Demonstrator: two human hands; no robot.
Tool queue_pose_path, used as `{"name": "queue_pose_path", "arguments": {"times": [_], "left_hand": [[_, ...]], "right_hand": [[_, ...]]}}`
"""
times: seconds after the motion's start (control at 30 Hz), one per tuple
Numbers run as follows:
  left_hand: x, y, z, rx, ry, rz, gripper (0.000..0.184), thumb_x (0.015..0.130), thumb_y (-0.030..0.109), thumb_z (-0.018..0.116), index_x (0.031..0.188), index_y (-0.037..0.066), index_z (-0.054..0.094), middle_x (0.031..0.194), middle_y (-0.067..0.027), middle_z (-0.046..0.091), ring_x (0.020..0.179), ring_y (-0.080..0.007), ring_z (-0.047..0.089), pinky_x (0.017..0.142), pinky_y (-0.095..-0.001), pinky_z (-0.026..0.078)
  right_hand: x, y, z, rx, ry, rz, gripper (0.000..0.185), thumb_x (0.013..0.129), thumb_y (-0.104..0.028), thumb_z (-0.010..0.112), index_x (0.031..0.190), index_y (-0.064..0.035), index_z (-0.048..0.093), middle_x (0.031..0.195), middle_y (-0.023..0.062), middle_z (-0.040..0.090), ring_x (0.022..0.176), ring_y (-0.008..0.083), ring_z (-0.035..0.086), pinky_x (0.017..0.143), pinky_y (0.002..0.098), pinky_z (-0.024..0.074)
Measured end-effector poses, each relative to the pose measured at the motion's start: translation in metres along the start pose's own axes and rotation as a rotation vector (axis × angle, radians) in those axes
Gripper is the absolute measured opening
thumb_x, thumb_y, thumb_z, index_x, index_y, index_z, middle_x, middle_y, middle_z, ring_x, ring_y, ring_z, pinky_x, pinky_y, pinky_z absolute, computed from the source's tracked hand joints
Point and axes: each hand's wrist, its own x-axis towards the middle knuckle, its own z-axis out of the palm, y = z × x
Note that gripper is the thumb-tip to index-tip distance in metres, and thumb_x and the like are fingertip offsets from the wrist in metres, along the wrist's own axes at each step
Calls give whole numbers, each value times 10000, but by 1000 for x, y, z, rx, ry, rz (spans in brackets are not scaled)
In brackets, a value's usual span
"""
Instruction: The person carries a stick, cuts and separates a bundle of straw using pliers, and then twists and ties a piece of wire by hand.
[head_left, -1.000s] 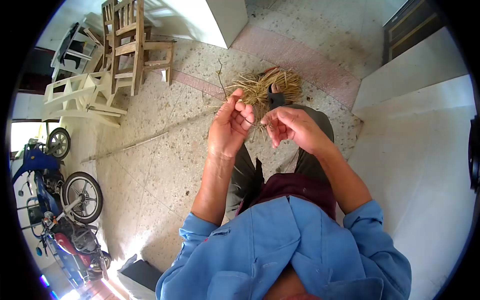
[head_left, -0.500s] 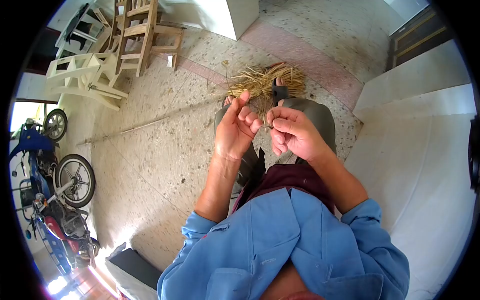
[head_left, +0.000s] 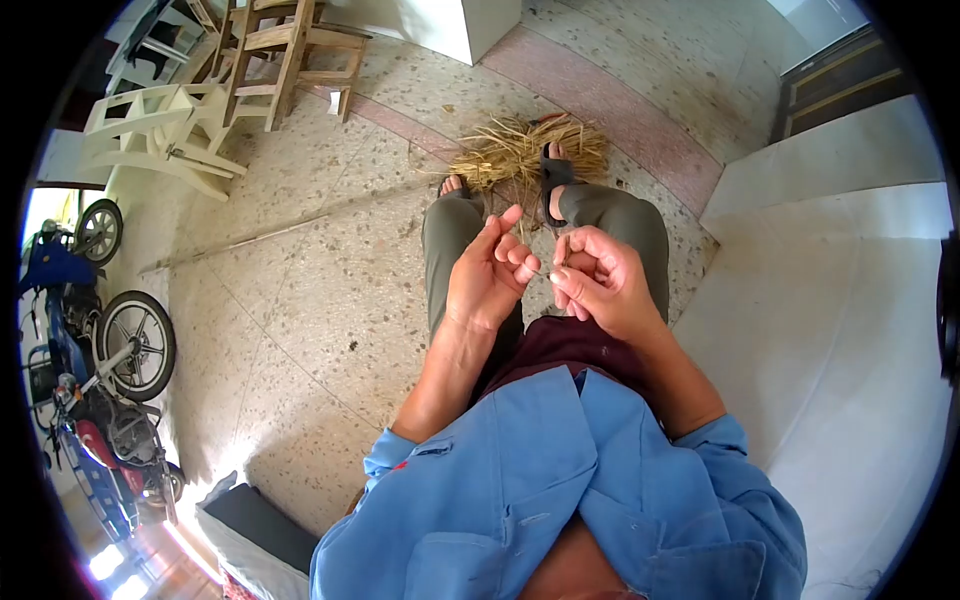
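Observation:
My left hand is raised over my lap, palm towards me, its fingers curled and its thumb pressed against the index finger. Beside it, my right hand pinches with thumb and fingertips. A thin straw strand runs across the small gap between the two hands, gripped at both sides. Most of its length is hidden by fingers. On the floor past my knees lies a loose bundle of dry straw, spread around my sandalled feet.
Wooden chairs and a pale plastic chair stand at the upper left. A motorcycle is along the left side. A white wall rises on my right. A long thin stick lies on the speckled floor.
Both hands sit slightly lower and further right in view, with the strand still between them. The right fingers have shifted their pinch. More of my feet shows beside the straw.

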Motion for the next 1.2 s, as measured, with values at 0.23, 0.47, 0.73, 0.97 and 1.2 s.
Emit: {"name": "queue_pose_path", "arguments": {"times": [0.23,0.47,0.73,0.97,1.2], "left_hand": [[-29,23,22,1076,186,251,346,906,272,422,1090,-13,494,972,-138,597,855,-209,590,742,-305,469],[-33,7,50,1983,-256,1032,311,777,85,574,1072,7,514,1091,-156,531,1099,-317,456,940,-396,347],[-25,-4,42,1688,-213,815,154,859,131,512,877,-17,550,776,-150,562,685,-303,549,612,-331,447],[-27,-7,40,1163,-187,513,338,939,277,360,827,5,526,576,17,388,528,-54,356,478,-213,334],[-27,-1,41,828,-247,258,364,937,317,353,801,14,501,545,45,286,473,-52,227,444,-204,254]], "right_hand": [[8,-15,-22,501,-64,153,118,874,-150,464,900,-37,481,603,40,494,437,100,417,457,270,432],[10,-18,-8,759,-205,210,145,874,-143,450,950,-24,483,669,44,509,559,112,474,540,304,453],[4,-29,-9,310,-247,143,185,857,-153,484,955,2,467,646,39,495,526,114,471,525,281,444],[7,-40,-4,331,-261,200,221,888,-224,445,890,-6,482,612,50,504,495,119,488,487,254,443],[25,-32,-10,-76,-139,8,288,898,-259,450,741,-34,540,593,19,517,488,101,487,472,233,423]]}}
